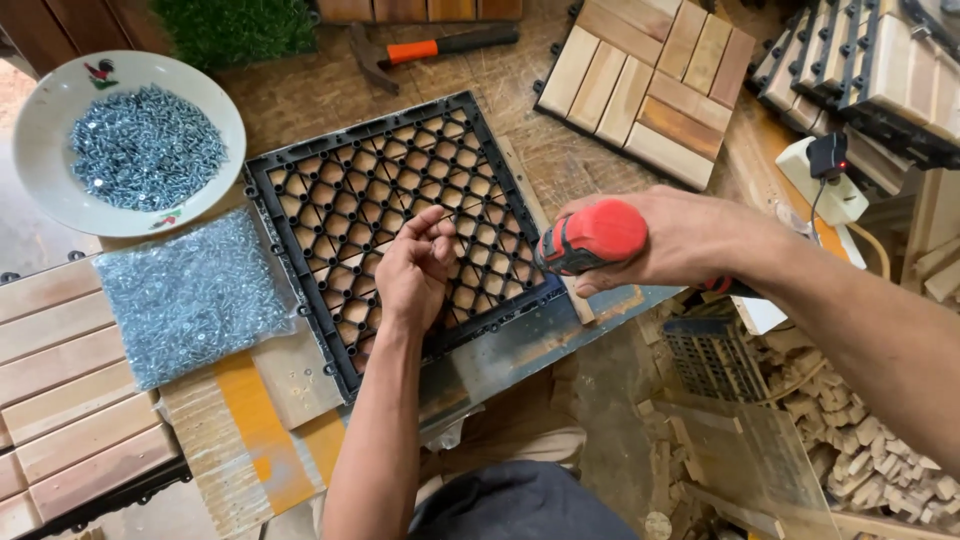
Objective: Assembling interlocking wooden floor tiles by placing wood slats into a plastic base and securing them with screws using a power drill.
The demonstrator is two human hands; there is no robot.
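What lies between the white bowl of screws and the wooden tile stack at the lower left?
In the head view, a clear plastic bag of screws lies between the white bowl of screws and the wooden tile stack, beside the black grid tile.

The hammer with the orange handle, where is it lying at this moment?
In the head view the hammer lies at the top of the workbench, just above the black plastic grid, with the green mat to its left and a wooden tile to its right.
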